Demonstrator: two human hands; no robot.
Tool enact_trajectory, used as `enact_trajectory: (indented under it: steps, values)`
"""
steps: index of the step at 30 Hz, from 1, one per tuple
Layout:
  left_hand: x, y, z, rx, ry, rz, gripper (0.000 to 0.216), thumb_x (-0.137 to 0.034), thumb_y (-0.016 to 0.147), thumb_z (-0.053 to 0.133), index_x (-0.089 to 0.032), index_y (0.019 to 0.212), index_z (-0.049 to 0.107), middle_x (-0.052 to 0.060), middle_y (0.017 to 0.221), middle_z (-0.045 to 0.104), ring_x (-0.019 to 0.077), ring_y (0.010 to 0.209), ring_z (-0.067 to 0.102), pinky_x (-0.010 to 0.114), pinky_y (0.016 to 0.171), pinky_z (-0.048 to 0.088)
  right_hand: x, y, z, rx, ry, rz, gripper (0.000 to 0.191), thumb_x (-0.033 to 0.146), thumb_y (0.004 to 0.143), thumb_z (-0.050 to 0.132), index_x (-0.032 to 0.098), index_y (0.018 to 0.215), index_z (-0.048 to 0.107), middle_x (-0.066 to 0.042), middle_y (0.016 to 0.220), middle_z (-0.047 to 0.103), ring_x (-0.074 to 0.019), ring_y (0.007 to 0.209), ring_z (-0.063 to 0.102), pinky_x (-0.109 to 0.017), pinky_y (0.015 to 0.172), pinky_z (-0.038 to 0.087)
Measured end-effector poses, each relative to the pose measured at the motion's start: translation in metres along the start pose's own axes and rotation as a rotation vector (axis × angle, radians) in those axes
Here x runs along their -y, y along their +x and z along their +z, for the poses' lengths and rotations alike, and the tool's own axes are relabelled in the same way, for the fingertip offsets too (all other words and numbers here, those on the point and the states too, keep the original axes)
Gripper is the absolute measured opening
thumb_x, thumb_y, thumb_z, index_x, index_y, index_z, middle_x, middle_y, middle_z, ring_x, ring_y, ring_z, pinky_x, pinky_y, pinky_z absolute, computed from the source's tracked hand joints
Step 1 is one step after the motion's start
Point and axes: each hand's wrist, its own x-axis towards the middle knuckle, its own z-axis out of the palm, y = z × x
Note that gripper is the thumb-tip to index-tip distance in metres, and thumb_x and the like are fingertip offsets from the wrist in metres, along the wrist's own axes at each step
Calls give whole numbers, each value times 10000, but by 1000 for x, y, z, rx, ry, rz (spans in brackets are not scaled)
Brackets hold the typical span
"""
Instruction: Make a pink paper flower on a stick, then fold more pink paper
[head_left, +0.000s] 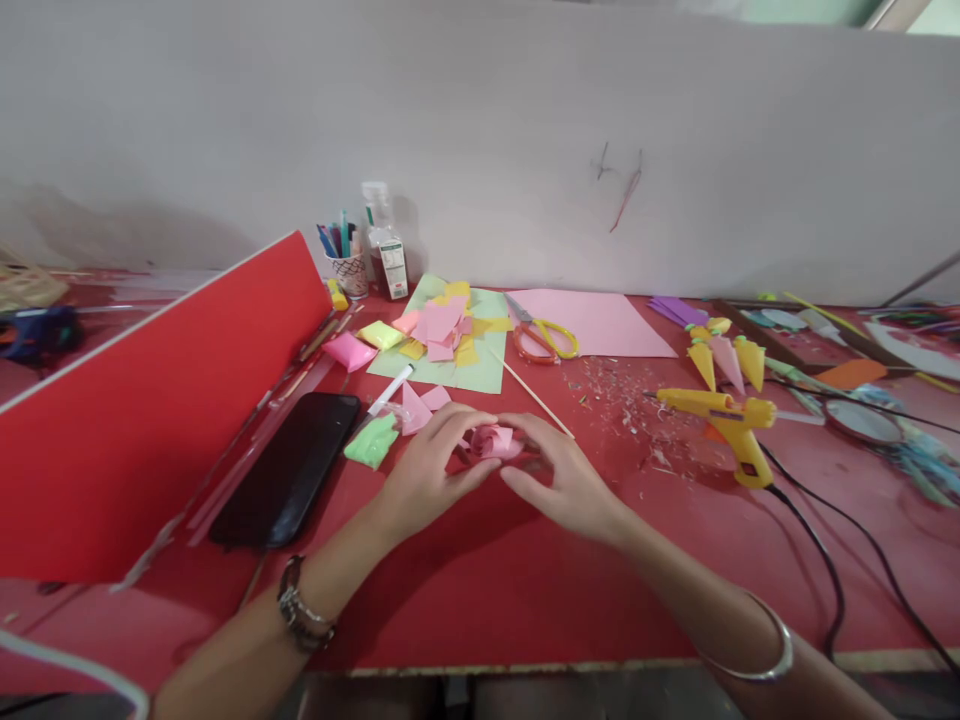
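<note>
Probably the roll (493, 441) crushes easily, so we pinch its sides, left hand (427, 462) and right hand (568, 478) half-curled, behind the desk's front edge (510, 668).

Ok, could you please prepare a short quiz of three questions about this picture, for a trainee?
1. What colour is the rolled paper between the left hand and the right hand: (a) green, (b) pink, (c) purple?
2. True or false: the yellow glue gun is in the right hand.
3. What stands just to the right of the pen cup?

Key: 1. b. 2. False; the glue gun is on the red table. 3. A bottle.
</note>
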Motion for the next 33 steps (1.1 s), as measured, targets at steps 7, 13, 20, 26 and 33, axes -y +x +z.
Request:
enact_trajectory:
  steps: [7,13,20,26,33]
  values:
    - [0,-2,2,37,47,70,193,-255,796,503,-212,981,465,28,892,548,124,791,550,240,639,503,2,1,5,27,503,277,288,374,759,478,213,998,488,-37,916,575,-113,692,597,-215,487,518]
    - [0,-3,2,63,82,104,207,-238,803,501,-213,1004,462,27,907,535,121,819,534,236,686,490,3,3,6,5,603,340,263,339,705,573,182,911,530,10,713,575,-81,569,578,-177,450,474]
    - [1,-2,2,55,57,127,234,-223,792,514,-203,1018,459,33,917,526,124,819,531,249,693,493,2,3,6,-61,664,412,219,304,670,624,172,843,599,39,615,551,-23,452,451,-152,423,382]
    - [1,-2,1,77,68,168,307,-275,780,533,-202,1063,439,53,963,519,148,871,526,281,725,489,3,5,6,-58,831,462,168,320,633,662,166,693,630,43,575,540,-23,490,458,-141,446,375]
    - [-2,-3,4,67,83,161,320,-332,792,509,-195,1074,441,60,967,517,153,892,521,283,740,482,0,5,7,-38,889,495,206,348,630,668,162,707,625,42,570,563,-21,454,470,-136,422,377]
